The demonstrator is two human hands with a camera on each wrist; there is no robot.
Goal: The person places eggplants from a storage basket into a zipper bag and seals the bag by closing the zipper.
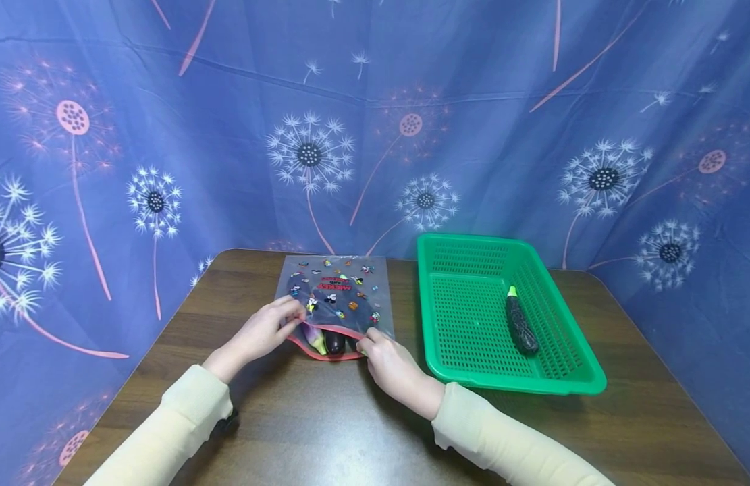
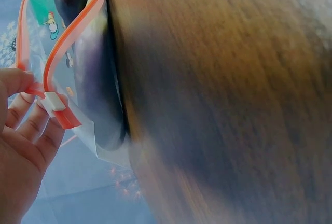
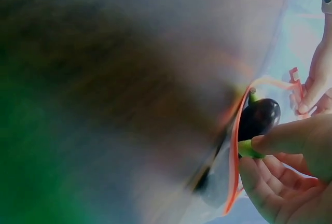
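Bagging, apparently — left hand (image 1: pixel 259 335) pinches the clear, red-rimmed plastic bag (image 1: pixel 378 287), right hand (image 1: pixel 395 366) a green eggplant stem (image 3: pixel 248 149); next move likely needs release inside.

Clear printed bag (image 1: pixel 350 297) lies open-mouthed on the worktop (image 1: pixel 326 425); inside, purple eggplant (image 1: pixel 313 335), black eggplant (image 1: pixel 335 343); green stem (image 3: pixel 248 149) at its mouth.

Head view overlooks bag (image 1: pixel 354 290); wrist views sit closer.

Blue dandelion-print cloth (image 1: pixel 229 148) behind brown wood-grain table (image 1: pixel 350 439); pale glare on tabletop.
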